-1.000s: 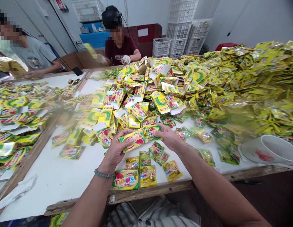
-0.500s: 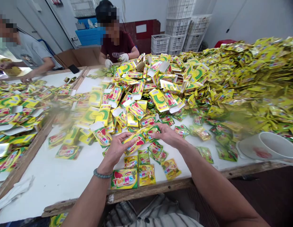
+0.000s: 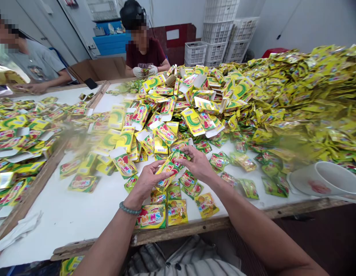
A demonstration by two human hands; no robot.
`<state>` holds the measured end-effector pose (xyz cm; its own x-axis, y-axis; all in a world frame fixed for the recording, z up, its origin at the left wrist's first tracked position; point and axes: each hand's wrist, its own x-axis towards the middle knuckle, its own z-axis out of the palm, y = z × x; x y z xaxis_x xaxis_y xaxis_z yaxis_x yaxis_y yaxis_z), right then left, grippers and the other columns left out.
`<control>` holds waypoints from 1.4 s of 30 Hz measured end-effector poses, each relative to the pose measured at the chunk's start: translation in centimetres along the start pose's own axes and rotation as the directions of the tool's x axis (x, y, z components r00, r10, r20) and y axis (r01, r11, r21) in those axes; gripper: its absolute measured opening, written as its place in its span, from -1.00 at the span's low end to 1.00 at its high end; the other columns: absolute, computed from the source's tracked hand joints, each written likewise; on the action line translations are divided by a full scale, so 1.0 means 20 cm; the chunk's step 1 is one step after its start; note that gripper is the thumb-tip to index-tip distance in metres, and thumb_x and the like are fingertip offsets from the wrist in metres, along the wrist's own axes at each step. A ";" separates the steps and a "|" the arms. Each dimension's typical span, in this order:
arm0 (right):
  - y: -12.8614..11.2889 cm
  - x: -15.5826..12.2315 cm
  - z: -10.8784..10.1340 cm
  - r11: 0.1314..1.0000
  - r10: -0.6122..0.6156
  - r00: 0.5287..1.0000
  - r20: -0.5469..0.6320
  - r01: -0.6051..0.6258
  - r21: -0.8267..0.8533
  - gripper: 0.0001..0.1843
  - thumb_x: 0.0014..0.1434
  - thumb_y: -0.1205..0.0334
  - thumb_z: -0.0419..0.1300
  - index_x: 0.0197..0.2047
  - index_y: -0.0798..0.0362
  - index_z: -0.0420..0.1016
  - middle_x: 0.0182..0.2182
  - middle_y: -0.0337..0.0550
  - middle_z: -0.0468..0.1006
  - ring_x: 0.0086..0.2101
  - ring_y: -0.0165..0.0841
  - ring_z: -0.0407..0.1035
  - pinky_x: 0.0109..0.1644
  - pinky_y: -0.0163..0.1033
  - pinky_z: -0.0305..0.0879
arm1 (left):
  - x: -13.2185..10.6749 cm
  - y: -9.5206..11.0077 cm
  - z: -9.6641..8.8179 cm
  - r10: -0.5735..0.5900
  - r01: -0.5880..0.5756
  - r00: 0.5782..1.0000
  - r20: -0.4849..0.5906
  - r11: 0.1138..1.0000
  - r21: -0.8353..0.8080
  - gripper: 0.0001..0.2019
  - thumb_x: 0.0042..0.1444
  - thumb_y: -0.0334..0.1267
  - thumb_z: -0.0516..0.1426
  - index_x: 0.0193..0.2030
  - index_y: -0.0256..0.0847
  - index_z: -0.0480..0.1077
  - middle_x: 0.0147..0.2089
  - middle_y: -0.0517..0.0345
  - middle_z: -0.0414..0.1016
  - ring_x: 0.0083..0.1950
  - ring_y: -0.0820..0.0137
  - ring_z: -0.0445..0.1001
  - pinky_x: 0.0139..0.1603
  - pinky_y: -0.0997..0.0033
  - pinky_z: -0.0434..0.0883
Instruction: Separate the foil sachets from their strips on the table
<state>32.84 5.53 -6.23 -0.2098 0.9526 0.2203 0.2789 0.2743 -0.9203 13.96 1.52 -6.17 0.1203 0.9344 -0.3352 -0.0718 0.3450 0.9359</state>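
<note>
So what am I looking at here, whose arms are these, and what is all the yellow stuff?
No machine: one camera on a person's head looks down at their own bare arms. The left hand grips a yellow carton; the right hand touches its upper end. On the white table lie loose sachets near the edge, flat cartons in the middle and a heap of sachets on the right, beside a white bowl. A person in maroon sits opposite, a person in grey at left.

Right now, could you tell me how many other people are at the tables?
2: a person in a grey shirt at far left; a person in a maroon shirt across the table. Others may be off-frame.
</note>
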 end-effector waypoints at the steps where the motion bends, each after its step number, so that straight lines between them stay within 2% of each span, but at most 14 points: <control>1: 0.00 0.00 0.01 0.999 -0.008 0.999 -0.041 0.007 -0.038 -0.71 0.08 0.02 0.28 -0.20 0.01 0.46 -0.30 -0.18 0.55 -0.25 -0.28 0.42 -0.15 -0.22 0.32 | 0.00 0.00 0.00 0.010 -0.010 1.000 -0.014 1.000 -0.005 -0.43 -0.22 -0.17 0.42 0.01 -0.21 0.48 -0.11 0.08 0.63 -0.17 0.27 0.59 -0.13 0.32 0.49; 5: -0.02 -0.01 0.04 0.982 -0.038 0.990 -0.133 0.012 -0.191 -0.77 0.11 0.01 0.27 -0.27 -0.02 0.49 -0.32 -0.15 0.56 -0.27 -0.25 0.42 -0.13 -0.19 0.30 | 0.00 -0.01 0.00 0.047 -0.048 0.998 -0.048 0.999 -0.024 -0.40 -0.23 -0.17 0.43 0.02 -0.22 0.47 -0.14 0.08 0.64 -0.18 0.26 0.59 -0.15 0.32 0.50; 8: -0.03 -0.01 0.05 0.977 -0.036 0.979 -0.202 -0.009 -0.214 -0.76 0.08 -0.02 0.31 -0.31 -0.03 0.53 -0.33 -0.14 0.57 -0.27 -0.23 0.40 -0.15 -0.17 0.31 | 0.01 -0.01 0.00 0.063 -0.065 0.997 -0.050 0.997 -0.031 -0.38 -0.22 -0.18 0.42 0.05 -0.23 0.46 -0.13 0.07 0.64 -0.15 0.26 0.58 -0.13 0.31 0.49; 11: -0.02 -0.02 0.06 0.975 -0.045 0.980 -0.196 0.000 -0.223 -0.83 0.08 0.04 0.32 -0.33 -0.05 0.58 -0.34 -0.13 0.56 -0.25 -0.22 0.40 -0.11 -0.13 0.32 | 0.01 -0.01 0.00 0.080 -0.082 0.996 -0.029 0.996 -0.046 -0.41 -0.21 -0.18 0.42 0.03 -0.24 0.48 -0.11 0.06 0.63 -0.15 0.27 0.58 -0.10 0.31 0.48; 17: -0.02 -0.02 0.05 0.966 -0.032 0.997 -0.069 0.013 -0.257 -0.89 0.12 0.20 0.29 -0.26 -0.10 0.65 -0.17 -0.08 0.57 -0.05 -0.14 0.39 0.09 0.04 0.18 | 0.01 0.00 -0.01 0.068 -0.075 0.995 -0.075 0.993 -0.089 -0.43 -0.23 -0.16 0.42 0.00 -0.24 0.50 -0.12 0.06 0.63 -0.19 0.30 0.59 -0.12 0.34 0.48; 21: -0.05 -0.03 0.05 0.969 -0.014 0.993 0.114 0.042 -0.244 -0.81 0.20 0.26 0.18 -0.28 -0.12 0.64 -0.09 -0.12 0.56 0.06 -0.11 0.34 0.17 0.09 0.04 | 0.02 -0.03 -0.03 0.063 -0.074 0.993 -0.099 0.991 -0.109 -0.44 -0.21 -0.16 0.42 0.00 -0.20 0.50 -0.15 0.09 0.64 -0.21 0.32 0.58 -0.14 0.36 0.48; 24: -0.08 -0.04 0.06 0.977 0.009 0.964 0.265 0.048 -0.207 -0.74 0.26 0.14 0.12 -0.33 -0.06 0.64 -0.18 -0.12 0.56 -0.04 -0.15 0.38 0.12 0.02 0.11 | 0.01 -0.04 -0.04 0.047 -0.054 0.997 -0.067 0.993 -0.101 -0.46 -0.22 -0.16 0.42 -0.03 -0.23 0.52 -0.17 0.07 0.64 -0.19 0.28 0.58 -0.15 0.34 0.48; 27: -0.09 -0.04 0.07 0.983 0.019 0.943 0.331 0.043 -0.180 -0.68 0.24 0.02 0.15 -0.39 0.01 0.62 -0.30 -0.13 0.53 -0.18 -0.21 0.38 0.02 -0.06 0.19 | 0.00 -0.02 -0.04 0.052 -0.054 0.998 -0.017 0.989 -0.138 -0.49 -0.26 -0.18 0.43 -0.09 -0.26 0.54 -0.22 0.05 0.64 -0.20 0.26 0.58 -0.15 0.35 0.47; 29: -0.09 -0.04 0.07 0.988 0.031 0.954 0.299 0.016 -0.154 -0.72 0.22 0.03 0.19 -0.36 0.00 0.62 -0.30 -0.14 0.53 -0.18 -0.21 0.38 0.02 -0.07 0.20 | 0.00 0.01 -0.03 0.035 -0.034 0.999 0.002 0.982 -0.187 -0.50 -0.22 -0.17 0.41 -0.09 -0.27 0.54 -0.27 0.06 0.63 -0.27 0.30 0.57 -0.21 0.38 0.46; 33: -0.09 -0.03 0.09 0.980 0.030 0.998 0.052 -0.019 -0.197 -0.83 0.09 0.14 0.33 -0.21 -0.06 0.63 -0.17 -0.09 0.54 -0.01 -0.11 0.32 0.13 0.05 0.10 | 0.01 0.04 0.00 0.093 -0.081 0.995 0.047 0.975 -0.207 -0.56 -0.06 -0.11 0.34 -0.04 -0.25 0.52 -0.25 0.07 0.63 -0.29 0.36 0.55 -0.21 0.42 0.44; 36: -0.08 -0.03 0.12 0.994 0.018 0.991 0.130 -0.004 -0.107 -0.77 0.07 0.24 0.32 -0.15 -0.05 0.60 -0.12 -0.07 0.55 0.01 -0.12 0.34 0.12 0.04 0.15 | 0.01 0.04 0.02 0.142 -0.138 0.989 0.029 0.984 -0.116 -0.57 -0.05 -0.06 0.33 -0.07 -0.26 0.52 -0.20 0.06 0.62 -0.21 0.33 0.55 -0.13 0.39 0.43; 38: -0.07 -0.03 0.12 0.998 0.022 0.979 0.204 -0.035 0.056 -0.72 0.13 0.22 0.25 -0.05 -0.03 0.54 -0.13 -0.09 0.56 -0.08 -0.21 0.42 0.04 -0.05 0.26 | -0.02 0.06 -0.02 0.118 -0.118 0.993 -0.033 0.993 -0.007 -0.52 -0.09 -0.01 0.34 -0.08 -0.27 0.51 -0.25 0.06 0.62 -0.24 0.32 0.54 -0.18 0.38 0.43; 39: -0.06 -0.02 0.11 0.992 0.026 0.982 0.185 -0.048 0.120 -0.70 0.15 0.19 0.22 -0.03 -0.01 0.51 -0.16 -0.10 0.57 -0.13 -0.24 0.44 -0.01 -0.10 0.30 | -0.05 0.09 -0.06 0.105 -0.100 0.992 -0.077 0.993 0.062 -0.49 -0.12 0.02 0.34 -0.09 -0.28 0.51 -0.28 0.07 0.62 -0.29 0.32 0.53 -0.23 0.39 0.43; 42: -0.01 -0.01 0.07 0.994 0.057 0.998 -0.001 -0.057 0.091 -0.77 0.18 0.12 0.19 -0.13 0.03 0.50 -0.27 -0.13 0.58 -0.24 -0.28 0.44 -0.13 -0.18 0.33 | -0.19 0.26 -0.33 0.167 -0.050 0.939 -0.302 0.932 0.360 -0.44 -0.16 0.12 0.32 -0.12 -0.28 0.51 -0.39 0.12 0.58 -0.44 0.37 0.45 -0.40 0.43 0.36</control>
<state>31.53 5.03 -6.47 -0.1922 0.9669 0.1676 0.2043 0.2065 -0.9569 6.65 0.39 -0.86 -0.1978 0.9613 -0.1916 0.2836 0.2432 0.9276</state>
